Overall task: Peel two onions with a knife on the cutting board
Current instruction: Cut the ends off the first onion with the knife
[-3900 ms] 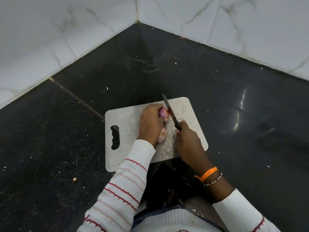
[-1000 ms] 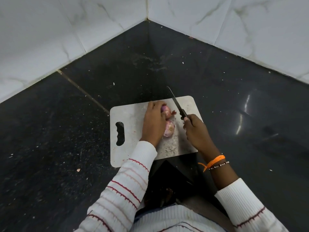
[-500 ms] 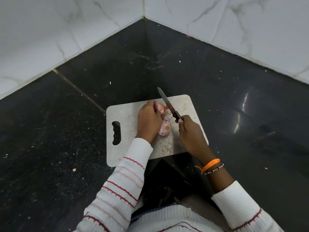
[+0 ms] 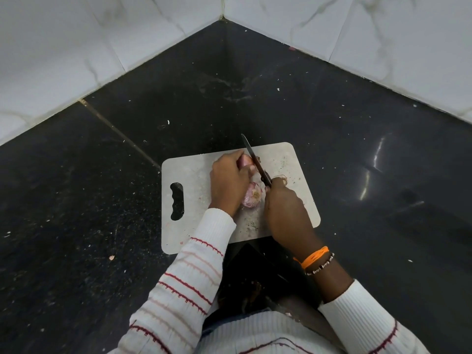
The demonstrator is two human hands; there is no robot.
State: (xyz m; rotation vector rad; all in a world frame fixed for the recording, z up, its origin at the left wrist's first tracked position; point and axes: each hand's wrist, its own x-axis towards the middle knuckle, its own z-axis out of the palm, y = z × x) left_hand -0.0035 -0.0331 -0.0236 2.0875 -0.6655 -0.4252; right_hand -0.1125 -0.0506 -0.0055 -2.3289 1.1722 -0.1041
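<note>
Holding: the left hand curls its fingers over the far onion, pinning it to the cutting board; the thumb tip rests on the onion's near side.
Cutting hand: the right hand is closed around the handle of the knife, which is mostly hidden inside the fist.
Blade: dark and narrow, it angles away and to the left, lying against the right side of the far onion, its tip past the board's far edge.
Second onion: the near onion lies loose on the board between the two hands, root end up, its skin pale pink.
Scraps: a bit of peel sits just right of the blade.
Board: pale, handle slot at the left, lying on the black stone counter near a corner of white tiled walls.
Wrist: an orange thread band circles the right wrist.
</note>
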